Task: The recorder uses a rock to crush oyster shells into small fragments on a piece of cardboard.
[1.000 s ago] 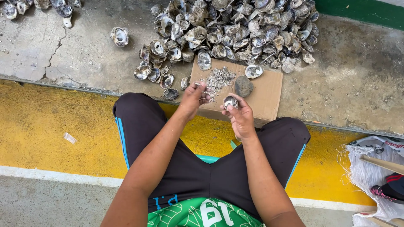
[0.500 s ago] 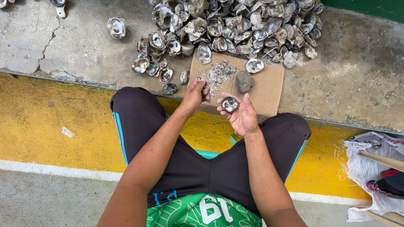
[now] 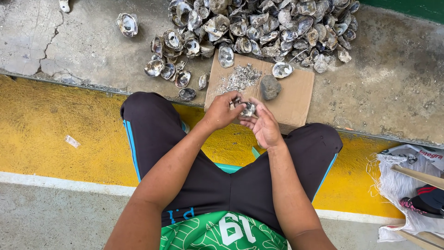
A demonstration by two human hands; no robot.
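I sit with knees apart over a yellow painted kerb. My right hand (image 3: 264,126) cups a small grey oyster shell (image 3: 248,109) in its fingers. My left hand (image 3: 222,110) pinches the same shell from the left, its fingertips on the rim. Both hands hover over the near edge of a flat piece of brown cardboard (image 3: 296,99). On the cardboard lie a heap of pale shell chips (image 3: 240,78), a dark grey stone (image 3: 270,87) and one open shell (image 3: 282,70).
A big pile of oyster shells (image 3: 263,25) covers the concrete beyond the cardboard, with one stray shell (image 3: 127,24) at the left. A white woven sack (image 3: 407,185) with a wooden stick lies at the right. A teal seat edge (image 3: 231,166) shows between my legs.
My left hand has come back from the chip heap on the cardboard to the shell in my right hand and now pinches it. The view has shifted slightly.
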